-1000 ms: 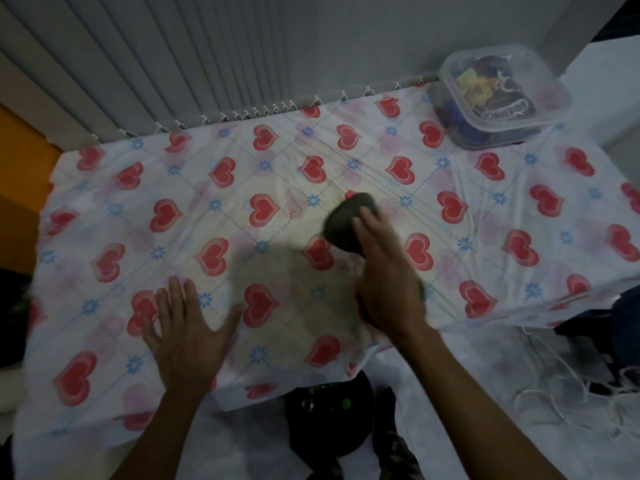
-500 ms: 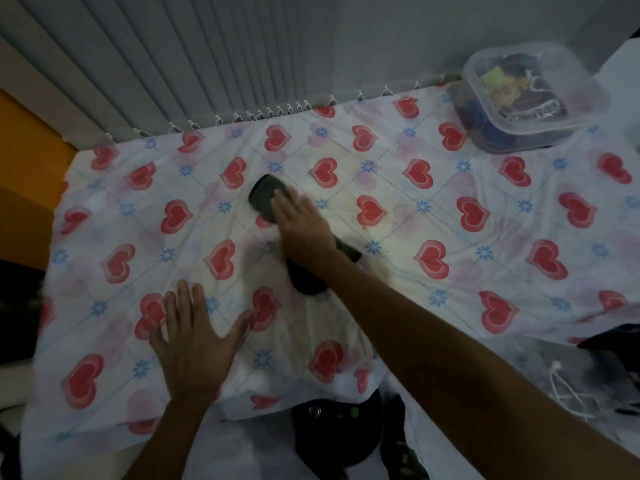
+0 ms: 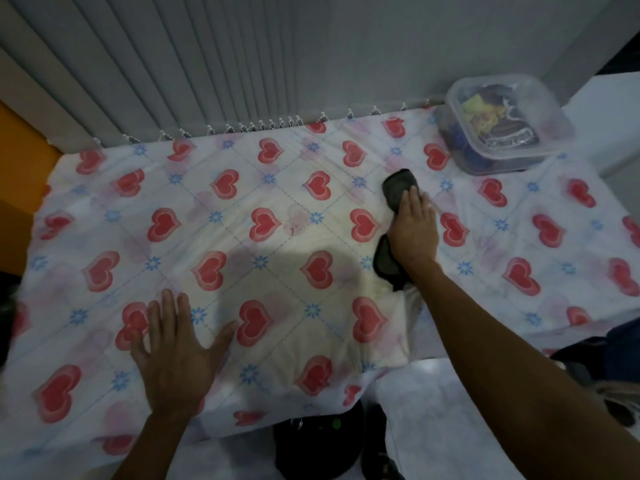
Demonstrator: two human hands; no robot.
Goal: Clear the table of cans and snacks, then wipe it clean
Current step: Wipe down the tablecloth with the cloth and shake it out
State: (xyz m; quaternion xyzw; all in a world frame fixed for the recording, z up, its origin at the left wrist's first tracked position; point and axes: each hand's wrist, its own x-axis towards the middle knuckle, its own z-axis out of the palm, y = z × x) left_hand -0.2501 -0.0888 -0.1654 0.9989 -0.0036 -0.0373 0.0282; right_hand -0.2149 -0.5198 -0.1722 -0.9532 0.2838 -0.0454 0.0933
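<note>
1. The dark grey soft wiping cloth (image 3: pixel 398 190) lies on the right half of the table, near the clear plastic lidded box (image 3: pixel 502 133). Our right hand (image 3: pixel 414 228) is laid flat over its middle, fingers straight and pressing, not curled round it. One end of the cloth shows past the fingertips and the other by the wrist.
2. We judge the cloth light and limp, apt to bunch. A flat palm on its middle should steer it better than a pinched edge.
3. Our left hand (image 3: pixel 173 348) is spread flat and holds nothing. It presses the cover near the front edge, well apart from the cloth.
4. The thin white tablecloth with red hearts (image 3: pixel 263 220) is wrinkled and probably slides, so pinning it helps.
5. The box holds coloured packets. Grey vertical blinds (image 3: pixel 173 64) hang behind the table, and a black round object (image 3: pixel 318 441) sits below the front edge.
</note>
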